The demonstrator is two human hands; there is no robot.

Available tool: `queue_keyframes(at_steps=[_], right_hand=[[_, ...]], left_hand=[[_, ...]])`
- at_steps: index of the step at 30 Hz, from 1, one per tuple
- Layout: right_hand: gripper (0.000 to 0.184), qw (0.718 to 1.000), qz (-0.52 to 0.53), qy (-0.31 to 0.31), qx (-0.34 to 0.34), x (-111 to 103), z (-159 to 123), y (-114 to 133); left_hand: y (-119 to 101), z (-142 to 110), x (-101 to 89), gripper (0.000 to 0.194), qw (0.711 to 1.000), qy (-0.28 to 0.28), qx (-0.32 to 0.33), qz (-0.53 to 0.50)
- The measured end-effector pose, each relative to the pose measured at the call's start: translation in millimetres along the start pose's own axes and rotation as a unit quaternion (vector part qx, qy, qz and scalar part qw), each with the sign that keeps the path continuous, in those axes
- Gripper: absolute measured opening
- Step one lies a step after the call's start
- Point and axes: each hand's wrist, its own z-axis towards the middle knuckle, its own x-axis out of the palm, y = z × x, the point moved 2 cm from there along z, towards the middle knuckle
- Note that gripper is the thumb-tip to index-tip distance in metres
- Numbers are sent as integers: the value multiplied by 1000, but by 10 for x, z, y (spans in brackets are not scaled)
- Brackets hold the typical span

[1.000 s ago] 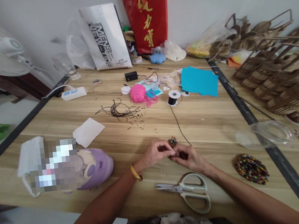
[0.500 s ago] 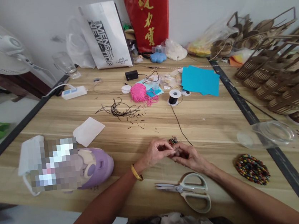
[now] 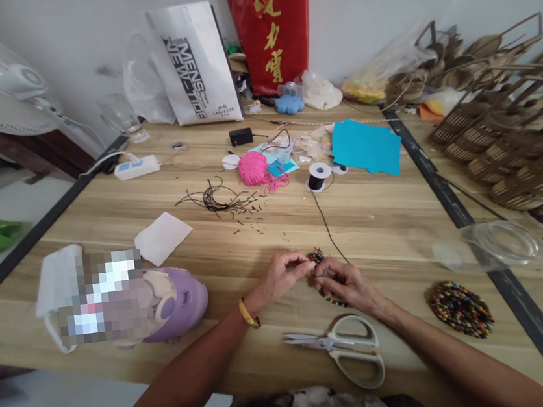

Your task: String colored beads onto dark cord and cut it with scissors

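A string of small multicoloured beads (image 3: 315,255) shows beyond my fingertips, and more of its beads appear below my right hand (image 3: 347,284). That hand is closed in a pinch on the bead string. My left hand (image 3: 284,277) pinches thumb to forefinger right beside it; whatever lies between those fingertips is too small to make out. Scissors with pale handles (image 3: 334,345) lie slightly spread just in front of me, blades to the left. From a spool of black cord (image 3: 316,179), a loose end runs down the table to near my right hand.
Right of my forearm lies a coil of beaded strands (image 3: 461,310), with a clear plastic container (image 3: 496,244) behind it. Cut black cords (image 3: 216,198), pink yarn (image 3: 252,168) and blue sheets (image 3: 367,147) lie farther back. A purple device (image 3: 184,301) is at left, woven baskets (image 3: 505,144) at right.
My fingertips have drawn slightly apart, and my right hand has turned a little. Beads now show below the right hand. The view has shifted slightly.
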Motion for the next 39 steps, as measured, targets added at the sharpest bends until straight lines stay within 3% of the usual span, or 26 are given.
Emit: queue_keyframes(at_steps=[9, 17, 26, 39], right_hand=[[28, 1000, -8, 1, 12, -3, -12, -34], [27, 995, -100, -11, -4, -30, -20, -95], [20, 974, -224, -3, -27, -3, -36, -37], [22, 979, -199, 55, 1, -37, -57, -17]], left_hand=[[-42, -32, 56, 24, 995, 45, -45, -78], [-22, -6, 44, 14, 1000, 8, -13, -16], [-155, 33, 38, 9, 992, 48, 34, 112], [-182, 44, 20, 10, 983, 67, 30, 167]])
